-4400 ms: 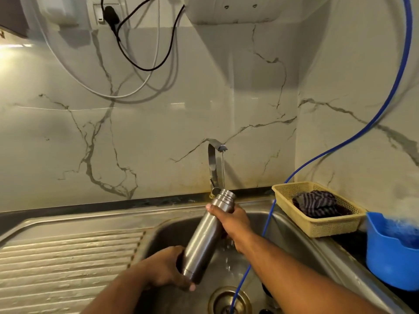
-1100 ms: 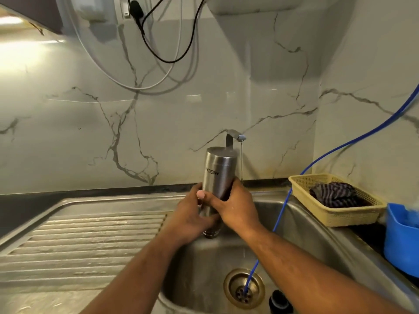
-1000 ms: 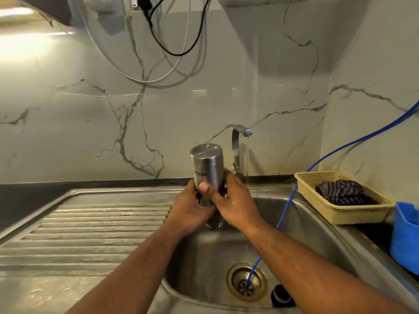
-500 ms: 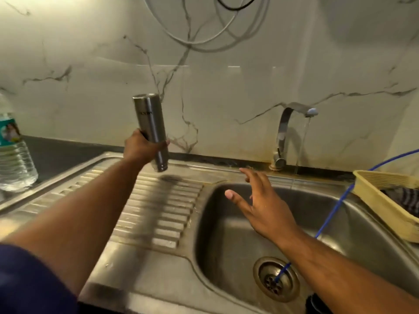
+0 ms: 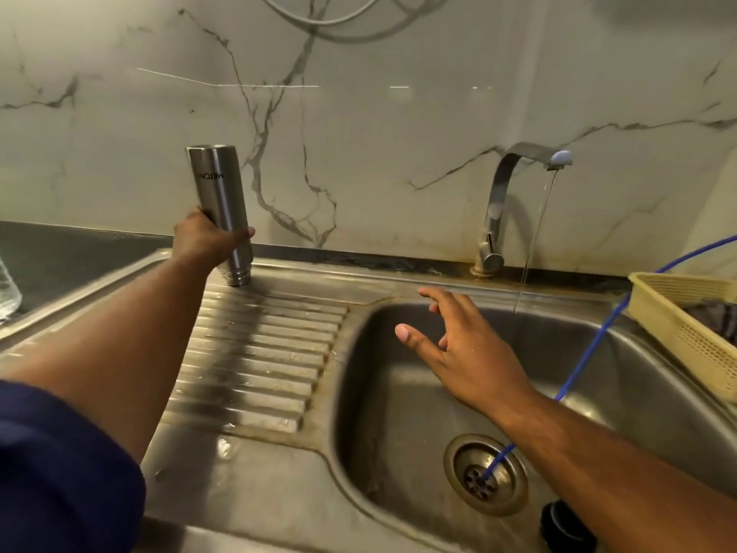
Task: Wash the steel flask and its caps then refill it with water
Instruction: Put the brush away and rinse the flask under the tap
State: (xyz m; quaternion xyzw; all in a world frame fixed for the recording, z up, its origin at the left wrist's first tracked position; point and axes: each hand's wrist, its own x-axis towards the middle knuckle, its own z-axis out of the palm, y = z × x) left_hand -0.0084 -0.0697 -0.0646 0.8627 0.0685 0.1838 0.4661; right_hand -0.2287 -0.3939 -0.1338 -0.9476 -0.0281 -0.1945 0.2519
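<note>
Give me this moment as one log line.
left hand: grips flask, inverted, mouth at drainboard | right hand: open over basin | tap: running

Dark table [image 5: 79, 249], steel sink [image 5: 255, 484] set in it. Left: ribbed drainboard [image 5: 259, 353], wet. Flask [image 5: 217, 193] mouth-down at its far edge, slightly tilted, left hand [image 5: 203, 241] gripping it. Right: basin [image 5: 399, 413], blue hose [image 5: 590, 345] ending in the drain [image 5: 484, 474], black round object [image 5: 568, 526] nearby. Tap [image 5: 498, 201] on rear rim. Basket [image 5: 686, 337] on right rim. Clear bottle [image 5: 8, 289] on table, far left.

Uncapped steel flask [image 5: 218, 201] inverted, mouth down on ribbed drainboard [image 5: 263, 353].
</note>
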